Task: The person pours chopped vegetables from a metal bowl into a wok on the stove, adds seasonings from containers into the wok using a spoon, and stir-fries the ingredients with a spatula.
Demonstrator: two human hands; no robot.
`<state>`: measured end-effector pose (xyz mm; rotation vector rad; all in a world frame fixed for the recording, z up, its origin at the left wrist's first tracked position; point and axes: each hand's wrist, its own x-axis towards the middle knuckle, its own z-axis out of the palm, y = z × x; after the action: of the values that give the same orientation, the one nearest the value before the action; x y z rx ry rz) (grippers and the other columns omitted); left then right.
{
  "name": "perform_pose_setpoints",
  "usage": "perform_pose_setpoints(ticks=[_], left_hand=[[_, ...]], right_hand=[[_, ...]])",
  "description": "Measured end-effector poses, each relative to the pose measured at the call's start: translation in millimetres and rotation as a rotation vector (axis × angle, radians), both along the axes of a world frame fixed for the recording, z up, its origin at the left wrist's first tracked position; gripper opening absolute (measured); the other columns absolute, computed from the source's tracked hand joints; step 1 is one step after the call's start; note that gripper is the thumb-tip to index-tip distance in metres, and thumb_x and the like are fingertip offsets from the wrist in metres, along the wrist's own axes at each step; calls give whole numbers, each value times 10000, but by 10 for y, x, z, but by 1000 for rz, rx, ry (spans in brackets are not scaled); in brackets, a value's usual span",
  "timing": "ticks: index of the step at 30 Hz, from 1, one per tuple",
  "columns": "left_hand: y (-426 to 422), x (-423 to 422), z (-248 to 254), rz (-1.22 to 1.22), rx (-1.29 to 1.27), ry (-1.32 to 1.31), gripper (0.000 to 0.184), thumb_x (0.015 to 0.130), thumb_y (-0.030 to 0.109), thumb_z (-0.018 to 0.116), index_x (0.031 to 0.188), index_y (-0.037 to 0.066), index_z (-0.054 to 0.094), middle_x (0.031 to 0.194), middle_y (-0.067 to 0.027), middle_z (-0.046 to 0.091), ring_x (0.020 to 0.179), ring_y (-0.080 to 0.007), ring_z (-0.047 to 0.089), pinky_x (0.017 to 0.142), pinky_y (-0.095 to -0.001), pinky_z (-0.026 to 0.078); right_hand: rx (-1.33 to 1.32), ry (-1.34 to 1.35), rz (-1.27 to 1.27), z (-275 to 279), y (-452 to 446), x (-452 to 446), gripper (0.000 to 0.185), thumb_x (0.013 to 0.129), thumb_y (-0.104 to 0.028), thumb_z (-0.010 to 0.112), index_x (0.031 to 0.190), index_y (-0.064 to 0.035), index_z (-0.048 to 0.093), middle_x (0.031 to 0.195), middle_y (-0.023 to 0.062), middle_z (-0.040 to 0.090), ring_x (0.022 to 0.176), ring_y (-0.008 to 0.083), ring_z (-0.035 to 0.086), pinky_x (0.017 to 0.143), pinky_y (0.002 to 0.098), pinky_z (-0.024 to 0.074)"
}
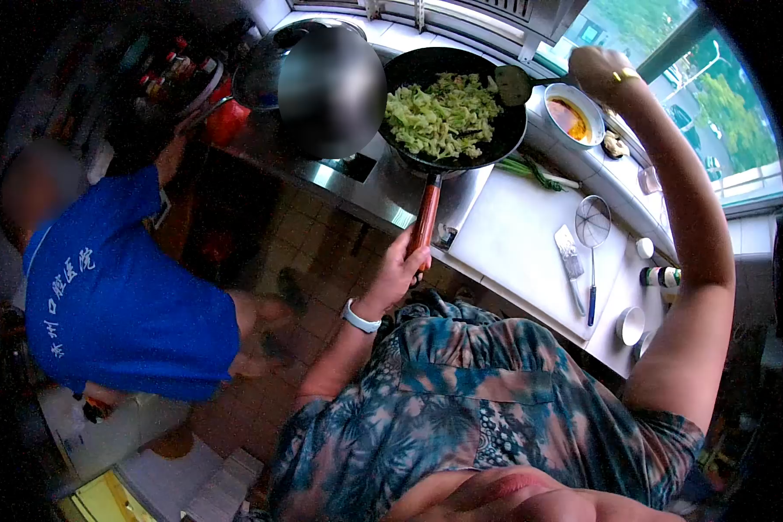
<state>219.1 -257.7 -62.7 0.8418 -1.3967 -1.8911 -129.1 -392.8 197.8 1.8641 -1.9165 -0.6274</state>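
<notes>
My left hand (pixel 398 268) is closed around the reddish-brown handle of a black wok (pixel 515 130) on the stove. Chopped pale green vegetables (pixel 441 115) fill much of the wok. My right hand (pixel 597 73) is raised at the upper right, its fingers wrapped around the handle of a dark spatula (pixel 514 85). The spatula's blade is over the wok's right rim, and a few bits of food show at its edge. A white bowl (pixel 585 108) with orange-brown liquid stands below my right hand.
A white cutting board (pixel 513 228) lies right of the stove, with green onions (pixel 535 171), a wire strainer (pixel 593 223) and a cleaver-like utensil (pixel 571 259). A small white bowl (pixel 630 325) stands nearby. At left, a person in a blue shirt (pixel 122 304) reaches toward the counter. Windows line the back.
</notes>
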Motion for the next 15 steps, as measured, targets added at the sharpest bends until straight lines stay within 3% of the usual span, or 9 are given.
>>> perform_pose_setpoints(ticks=[2,4,5,7,9,11,13,15], left_hand=[[19,-11,40,9,9,1,470,961,259,500,1370,64,373,762,26,525,573,-18,430,487,-156,363],[29,-8,60,17,12,0,470,962,259,499,1370,63,374,757,27,524,572,-19,429,487,-157,362],[33,-12,59,17,19,-5,473,960,263,502,1370,63,375,757,28,523,572,-19,429,487,-157,360],[40,-23,62,22,26,-10,476,959,268,506,1369,63,376,756,29,522,573,-19,429,488,-157,359],[48,-31,64,29,1,11,475,956,270,510,1364,64,382,756,30,521,575,-19,430,488,-159,356],[53,-15,56,29,-11,17,469,956,264,509,1362,64,384,758,30,521,577,-20,431,489,-160,357],[26,-19,55,32,-26,19,464,956,258,508,1360,65,387,759,30,521,579,-20,432,490,-161,358],[29,-29,25,16,-54,38,458,957,261,505,1355,65,391,758,31,521,580,-21,437,493,-162,364]], right_hand=[[140,-42,54,52,-308,-103,157,851,-80,568,892,4,694,810,197,683,712,263,683,605,380,548],[196,-21,-174,-101,-590,-13,131,804,-84,653,878,14,700,759,158,687,671,236,667,591,380,548],[195,-24,-169,-201,-699,-58,131,804,-84,653,878,14,700,759,158,687,671,236,667,591,380,548],[367,-20,-148,-320,-834,-212,173,782,-151,710,883,-10,711,769,126,695,662,228,665,592,374,550],[374,-269,-173,-408,-720,-386,197,786,-200,705,918,-55,725,803,124,702,662,227,651,633,351,541],[290,-477,153,-718,-606,-824,210,790,-202,686,946,-66,724,820,119,704,686,235,645,688,349,521],[266,-620,111,-785,-409,-709,213,777,-257,703,913,-96,733,843,100,709,731,226,660,685,371,516],[232,-563,111,-559,-135,-257,194,786,-254,702,907,-105,732,834,100,705,721,238,656,674,376,512]])
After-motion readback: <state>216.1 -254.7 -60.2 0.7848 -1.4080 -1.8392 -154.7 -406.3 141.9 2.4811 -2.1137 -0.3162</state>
